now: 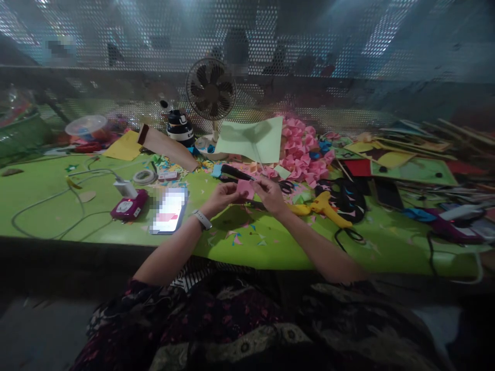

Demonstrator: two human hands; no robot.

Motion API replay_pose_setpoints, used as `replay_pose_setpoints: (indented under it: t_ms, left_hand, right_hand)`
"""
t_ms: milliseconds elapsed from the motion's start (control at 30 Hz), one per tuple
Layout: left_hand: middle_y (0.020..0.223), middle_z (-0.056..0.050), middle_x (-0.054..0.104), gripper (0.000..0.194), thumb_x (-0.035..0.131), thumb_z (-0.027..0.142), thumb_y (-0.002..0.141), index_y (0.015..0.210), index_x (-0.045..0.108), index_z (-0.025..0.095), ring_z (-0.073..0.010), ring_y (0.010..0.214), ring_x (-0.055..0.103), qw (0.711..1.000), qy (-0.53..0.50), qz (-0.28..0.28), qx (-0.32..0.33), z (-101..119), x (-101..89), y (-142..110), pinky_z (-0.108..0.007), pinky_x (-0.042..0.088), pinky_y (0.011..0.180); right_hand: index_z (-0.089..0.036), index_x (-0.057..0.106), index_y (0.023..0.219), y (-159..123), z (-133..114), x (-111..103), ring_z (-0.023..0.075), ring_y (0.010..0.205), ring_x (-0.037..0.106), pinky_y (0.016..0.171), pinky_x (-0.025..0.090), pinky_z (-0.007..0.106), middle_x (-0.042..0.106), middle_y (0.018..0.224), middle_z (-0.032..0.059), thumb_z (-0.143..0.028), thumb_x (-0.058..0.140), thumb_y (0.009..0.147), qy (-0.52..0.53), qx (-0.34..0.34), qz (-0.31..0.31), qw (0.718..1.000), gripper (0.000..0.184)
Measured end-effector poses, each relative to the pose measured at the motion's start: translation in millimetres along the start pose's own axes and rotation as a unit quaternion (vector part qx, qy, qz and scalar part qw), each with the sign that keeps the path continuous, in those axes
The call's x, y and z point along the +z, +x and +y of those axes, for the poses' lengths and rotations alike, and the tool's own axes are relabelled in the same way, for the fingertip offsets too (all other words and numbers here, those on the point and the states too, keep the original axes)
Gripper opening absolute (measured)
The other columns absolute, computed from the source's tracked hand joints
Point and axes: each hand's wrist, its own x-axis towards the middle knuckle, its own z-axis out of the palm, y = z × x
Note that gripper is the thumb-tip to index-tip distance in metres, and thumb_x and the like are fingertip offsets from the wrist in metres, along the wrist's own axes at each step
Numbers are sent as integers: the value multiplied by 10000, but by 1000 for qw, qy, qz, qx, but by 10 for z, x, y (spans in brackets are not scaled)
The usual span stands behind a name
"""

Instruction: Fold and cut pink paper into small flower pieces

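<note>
Between my two hands, above the green tabletop (232,252), is a small pink piece of paper (246,189). My left hand (224,197) pinches its left side between thumb and fingers. At its right edge, my right hand (268,194) is closed, fingertips at the paper; whether it also holds a thin tool is hidden. Just behind the hands lie a black-handled tool (234,173) and black scissors (286,186). A yellow glue gun (328,208) rests to the right of my right hand. A large heap of folded pink paper pieces (301,147) stands behind it.
A lit phone (169,211) and a purple power adapter (130,205) with cables lie to the left. A fan (211,88), a dark bottle (180,127) and a pale green sheet (251,139) stand at the back. Stacked card pieces (413,170) fill the right. Paper scraps litter the tabletop.
</note>
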Motion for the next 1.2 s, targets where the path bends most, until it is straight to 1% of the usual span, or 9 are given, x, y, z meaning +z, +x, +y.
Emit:
replay_pose_setpoints:
  t_ms: [200, 300, 367, 467, 600, 733, 900, 1033, 1200]
  left_hand:
    - [879, -76, 766, 537, 920, 471, 563, 911, 725, 112, -165, 777, 736, 1000, 12, 14, 2, -14, 0, -2, -317, 581, 787]
    - [873, -65, 763, 500, 916, 451, 584, 900, 727, 113, -151, 758, 725, 1000, 16, 19, 7, -11, 3, -3, -315, 580, 790]
    - [865, -61, 762, 489, 911, 456, 592, 886, 727, 112, -150, 750, 722, 1000, 18, 18, 9, -6, 1, -5, -313, 580, 781]
    - [867, -67, 767, 484, 899, 464, 614, 904, 733, 114, -147, 745, 721, 999, 33, 2, 11, 4, -10, -13, -283, 572, 736]
    - [837, -89, 777, 445, 900, 412, 636, 920, 745, 107, -133, 695, 710, 996, 76, -42, -29, 21, -32, -35, -240, 550, 663]
    - [869, -109, 785, 423, 873, 429, 674, 931, 749, 117, -145, 694, 716, 993, 92, -50, -62, 21, -43, -44, -228, 533, 610]
    - [774, -92, 773, 462, 878, 503, 635, 855, 737, 121, -147, 656, 713, 994, 75, -47, -60, 0, -47, -29, -209, 513, 564]
    - [698, -57, 747, 487, 887, 528, 607, 824, 731, 122, -125, 599, 689, 998, 36, -29, -39, -18, -40, -14, -207, 516, 567]
    - [720, -57, 748, 504, 906, 527, 568, 810, 730, 122, -137, 592, 688, 999, 18, -10, -33, -27, -40, -4, -233, 531, 587]
  right_hand:
    - [-216, 635, 726, -8, -7, -6, 152, 630, 486, 576, 394, 287, 546, 662, 1, -667, 572, 856, -5, -3, -8, 1000, 473]
    - [-213, 651, 739, -15, -17, 1, 152, 627, 494, 571, 397, 286, 574, 670, 3, -645, 600, 842, -10, -3, -5, 1000, 447]
    - [-209, 655, 743, -19, -19, 6, 153, 622, 492, 571, 393, 289, 590, 676, 7, -622, 626, 829, -13, -3, -2, 1000, 423]
    - [-206, 637, 728, -18, -7, 11, 154, 616, 475, 580, 380, 293, 564, 651, 4, -602, 629, 830, -22, -9, 3, 1000, 409]
    - [-210, 574, 697, -2, 16, 4, 146, 620, 449, 601, 369, 291, 501, 631, -10, -620, 597, 840, -29, -14, 6, 999, 435]
    - [-209, 550, 691, 10, 2, -7, 143, 624, 437, 600, 362, 290, 505, 643, -6, -667, 578, 828, -36, -11, -15, 999, 479]
    - [-211, 517, 688, 3, -26, -30, 140, 639, 443, 611, 365, 279, 504, 651, -9, -662, 557, 850, -51, -11, -25, 998, 481]
    - [-218, 432, 631, -15, -17, -23, 124, 592, 417, 584, 325, 274, 446, 598, -29, -653, 526, 880, -109, 14, -80, 991, 510]
    - [-227, 375, 647, -15, -26, 21, 130, 616, 425, 617, 316, 280, 440, 610, -28, -561, 473, 946, -169, -12, -92, 981, 458]
